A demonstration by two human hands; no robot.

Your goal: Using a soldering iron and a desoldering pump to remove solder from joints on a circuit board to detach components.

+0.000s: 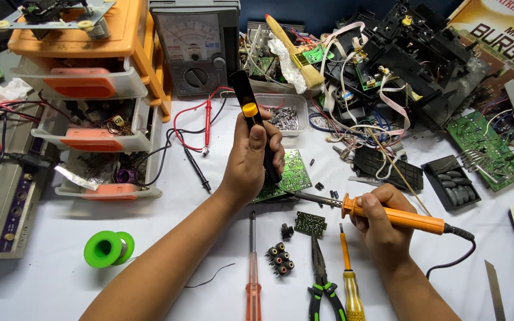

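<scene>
My left hand [250,156] is wrapped around a black pump-style tool with a yellow button [248,110], held upright, its lower end over a green circuit board [292,172] lying flat on the white table. My right hand [382,223] grips an orange-handled soldering iron [397,217]. Its metal tip [301,194] points left and touches the near edge of that board. A small dark circuit board [310,223] lies just below the tip.
An orange-and-clear drawer unit [90,89] and an analog meter [194,44] with red and black probes stand at the back. A green solder spool [108,248], screwdrivers [253,279], pliers [323,279], a black jack block [279,259], a brush [295,53] and dismantled electronics [411,53] surround the board.
</scene>
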